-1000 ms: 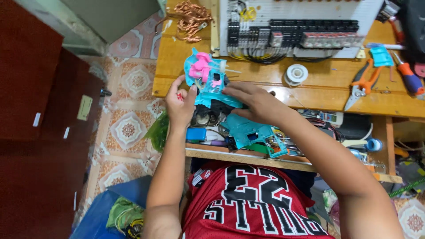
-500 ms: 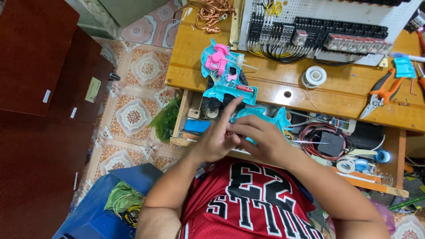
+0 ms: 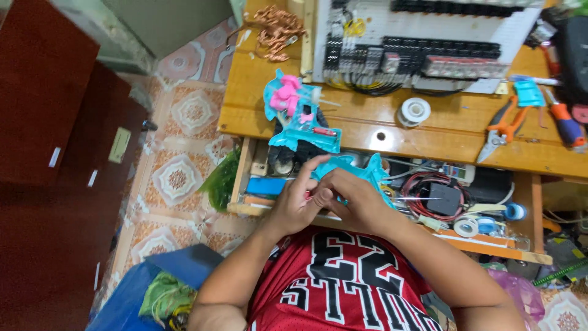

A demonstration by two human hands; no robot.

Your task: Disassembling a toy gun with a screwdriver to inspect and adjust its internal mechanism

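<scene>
Hands meet at the frame's centre: the left hand (image 3: pixel 297 205) and right hand (image 3: pixel 354 203) both close their fingers around a turquoise plastic shell (image 3: pixel 355 168), held just above an open drawer (image 3: pixel 429 202) full of wires and tape rolls. Just above them, at the edge of the wooden surface (image 3: pixel 441 132), lies a turquoise and pink toy body (image 3: pixel 295 116). Farther up sits a white wiring board (image 3: pixel 429 43), with orange-handled pliers (image 3: pixel 505 125) at right.
</scene>
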